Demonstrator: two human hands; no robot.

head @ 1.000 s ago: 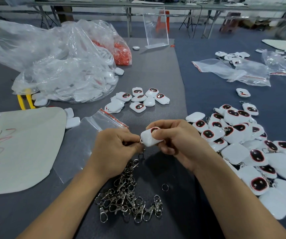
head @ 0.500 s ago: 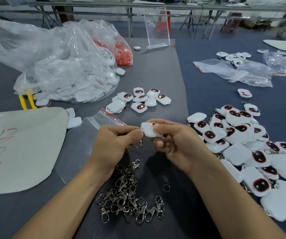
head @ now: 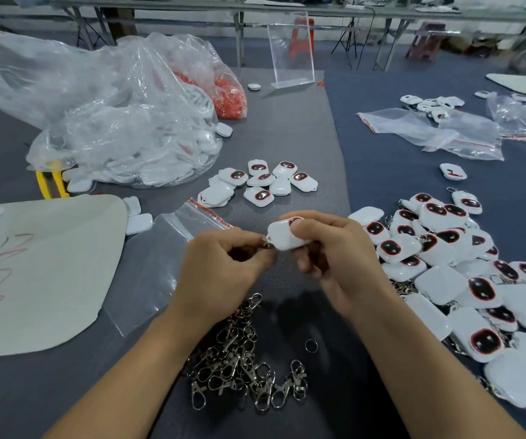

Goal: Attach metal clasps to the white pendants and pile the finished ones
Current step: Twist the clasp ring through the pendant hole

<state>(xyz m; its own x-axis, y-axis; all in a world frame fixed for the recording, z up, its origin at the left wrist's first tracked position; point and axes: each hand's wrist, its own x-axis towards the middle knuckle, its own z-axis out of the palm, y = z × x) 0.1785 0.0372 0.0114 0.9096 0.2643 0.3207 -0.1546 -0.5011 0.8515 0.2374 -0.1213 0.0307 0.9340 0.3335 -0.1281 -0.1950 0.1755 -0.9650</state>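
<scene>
Honestly not much had moved since half a second earlier: both hands sat at about the same spot over the mat, only the left hand [head: 220,274] had curled in tighter on the clasp [head: 268,245], so the bit that had dangled below the fingers was mostly hidden.

Biggest to smallest, the rest looked like this. Everything lay on a grey mat [head: 287,128]. Far left, a huge crumpled clear plastic bag [head: 112,122] was stuffed with white pendants. A beige sheet [head: 43,267] with red scribbles covered the near left. On the right, the pile of finished pendants [head: 464,280] spread wide, some face up with dark red-rimmed ovals, some face down, with metal showing between them. An empty zip bag [head: 160,261] lay flat between the sheet and the hands. The heap of clasps [head: 239,359] sat tangled between the forearms, close to the body. A small group of pendants [head: 258,183] waited just beyond the hands.

The right hand [head: 334,258] was wrapped around the white pendant [head: 282,237], thumb on top, holding it above the mat. The left thumb and fingers were pinching the clasp right at the pendant's left corner, touching it. Couldn't tell whether it was hooked on. One loose ring [head: 311,346] lay just right of the heap.
</scene>
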